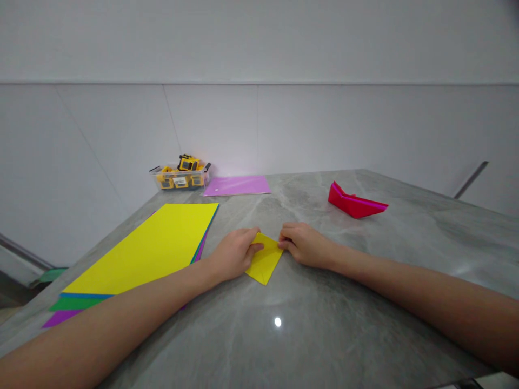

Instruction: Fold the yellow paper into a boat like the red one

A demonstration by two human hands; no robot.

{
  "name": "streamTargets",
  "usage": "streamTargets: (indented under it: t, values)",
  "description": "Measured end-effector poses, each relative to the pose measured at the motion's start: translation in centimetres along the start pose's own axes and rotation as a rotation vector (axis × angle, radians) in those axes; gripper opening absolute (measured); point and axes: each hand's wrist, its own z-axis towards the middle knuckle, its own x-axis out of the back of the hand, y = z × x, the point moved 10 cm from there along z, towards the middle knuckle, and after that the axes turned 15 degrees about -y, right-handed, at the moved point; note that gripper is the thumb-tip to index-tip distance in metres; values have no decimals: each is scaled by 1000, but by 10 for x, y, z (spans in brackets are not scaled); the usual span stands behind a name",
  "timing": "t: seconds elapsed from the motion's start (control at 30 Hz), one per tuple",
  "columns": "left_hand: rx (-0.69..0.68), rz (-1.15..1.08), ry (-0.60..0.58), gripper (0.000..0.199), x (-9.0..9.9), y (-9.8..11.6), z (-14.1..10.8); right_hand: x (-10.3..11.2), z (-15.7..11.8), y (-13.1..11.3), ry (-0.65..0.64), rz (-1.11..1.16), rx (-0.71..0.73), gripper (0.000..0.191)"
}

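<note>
A small folded piece of yellow paper (pixel 265 263), roughly diamond-shaped, is between my hands over the middle of the table. My left hand (pixel 235 253) grips its left side, with the thumb lying on the upper face. At the right corner, the fingertips of my right hand (pixel 303 243) pinch the paper's edge. One corner of the paper points toward me, and a crease shows close to it. The fingers underneath the paper are hidden.
Left of my hands lies a stack of coloured sheets (pixel 150 248), yellow on top. A red folded paper boat (pixel 356 205) sits at the right. Farther back are a purple sheet (pixel 239 186) and a clear bin (pixel 180 178) of yellow toy vehicles. The grey table (pixel 324 335) meets a pale wall.
</note>
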Motion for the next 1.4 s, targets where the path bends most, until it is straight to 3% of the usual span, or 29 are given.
streamTargets:
  t: [0.27, 0.4, 0.5, 0.63, 0.73, 0.83, 0.93, 1.2, 1.4]
  values:
    - [85, -119, 35, 10, 3, -10, 2, -7, 4, 8, -33, 77, -50, 16]
    - [135, -274, 148, 17, 12, -20, -5, -2, 0, 12, 72, 161, -65, 10]
    - [128, -431, 278, 21, 22, -24, -15, 2, -3, 29, 213, 467, -98, 18]
    - [53, -625, 362, 23, 28, -25, -17, -23, 6, 42, 115, 962, -129, 36]
    - [72, -696, 409, 27, 30, -32, -17, -16, 6, 41, 230, 1138, -52, 37]
    - [24, -874, 306, 28, 19, -31, -10, 0, -1, 40, 380, 1177, 23, 35]
    - [-65, -986, 195, 26, 11, -20, -6, 5, -5, 38, 407, 1195, 54, 33]
    - [-99, -839, 311, 22, 25, -1, -16, -13, -5, 17, 258, 1337, 33, 36]
    - [-36, -825, 289, 22, 22, 0, -19, -11, -3, 8, 225, 1455, 143, 37]
